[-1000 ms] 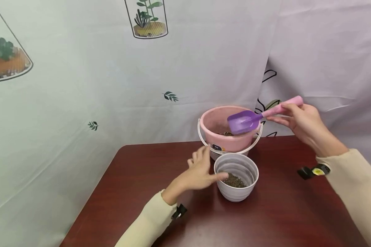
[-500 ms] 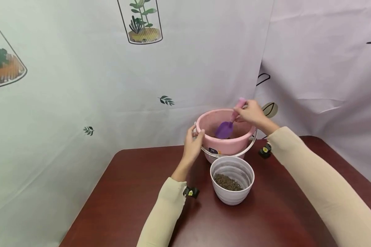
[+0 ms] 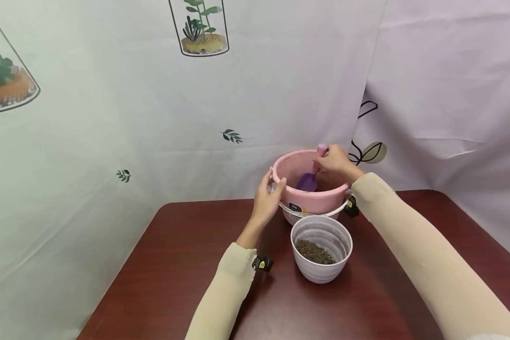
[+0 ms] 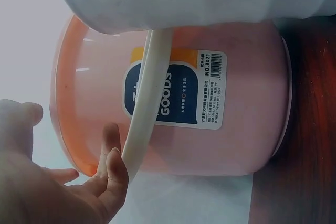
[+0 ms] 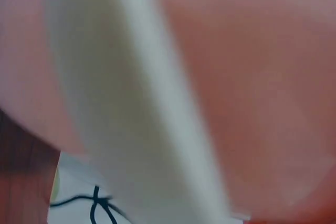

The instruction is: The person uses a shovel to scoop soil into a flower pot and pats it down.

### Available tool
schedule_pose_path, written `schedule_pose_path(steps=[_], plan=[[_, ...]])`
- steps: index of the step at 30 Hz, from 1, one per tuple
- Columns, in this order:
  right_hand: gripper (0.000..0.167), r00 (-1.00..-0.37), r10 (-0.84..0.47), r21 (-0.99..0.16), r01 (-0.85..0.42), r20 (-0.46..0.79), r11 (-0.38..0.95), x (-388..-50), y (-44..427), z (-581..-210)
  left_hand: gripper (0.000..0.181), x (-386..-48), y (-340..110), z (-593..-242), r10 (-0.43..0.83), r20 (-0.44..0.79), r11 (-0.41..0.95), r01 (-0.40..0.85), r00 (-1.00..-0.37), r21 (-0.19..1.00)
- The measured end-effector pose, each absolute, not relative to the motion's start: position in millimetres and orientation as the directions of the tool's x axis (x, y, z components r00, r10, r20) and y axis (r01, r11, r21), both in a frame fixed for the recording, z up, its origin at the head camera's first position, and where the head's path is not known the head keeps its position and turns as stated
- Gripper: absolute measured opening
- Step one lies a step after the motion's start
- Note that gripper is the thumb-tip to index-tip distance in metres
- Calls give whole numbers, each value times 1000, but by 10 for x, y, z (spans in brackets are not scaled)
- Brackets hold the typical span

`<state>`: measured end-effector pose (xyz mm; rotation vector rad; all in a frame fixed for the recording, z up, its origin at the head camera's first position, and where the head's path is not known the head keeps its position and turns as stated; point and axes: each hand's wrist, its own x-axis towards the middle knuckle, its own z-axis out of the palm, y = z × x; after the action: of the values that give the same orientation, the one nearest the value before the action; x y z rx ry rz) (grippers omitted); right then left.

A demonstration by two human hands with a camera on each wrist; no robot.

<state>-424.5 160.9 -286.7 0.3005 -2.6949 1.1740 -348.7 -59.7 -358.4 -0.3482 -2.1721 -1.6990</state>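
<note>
A pink bucket (image 3: pixel 318 202) with a white handle (image 4: pixel 147 87) stands at the table's back. At its left rim is my left hand (image 3: pixel 267 200), the thumb by the rim and the fingers curled along the outer wall beside the handle. My right hand (image 3: pixel 337 163) grips the pink handle of a purple-bladed scoop (image 3: pixel 308 182), which slants down into the bucket; the blade's tip and most of the contents are hidden. In front stands a ribbed whitish pot (image 3: pixel 320 271) with dark soil (image 3: pixel 314 251) at its bottom. The right wrist view shows only blurred bucket wall and handle.
The dark red table (image 3: pixel 187 264) reaches to a pale printed cloth (image 3: pixel 174 118) hanging behind it. The pot sits close against the bucket's front. A label (image 4: pixel 173 87) is stuck on the bucket's outer wall.
The scoop has gone from above the bucket's right rim down into it, with my right hand moving left. My left hand has left the pot and come to the bucket's left rim.
</note>
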Motion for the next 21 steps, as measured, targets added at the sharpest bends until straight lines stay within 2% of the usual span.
schedule_pose_path(steps=[9,12,21], plan=[[20,-967,-125,-748,-251,223,615,-4242,1623,-2879,66,-3505,-590,-3598,-15,440,240,423,-898,874],[21,-960,-151,-703,-275,235,656,-4246,1617,-2871,67,-3514,-591,-3594,-4,455,233,442,-890,866],[22,-891,-360,-521,-453,276,723,-4228,1551,-2916,67,-3522,-618,-3600,29,462,223,457,-886,861]])
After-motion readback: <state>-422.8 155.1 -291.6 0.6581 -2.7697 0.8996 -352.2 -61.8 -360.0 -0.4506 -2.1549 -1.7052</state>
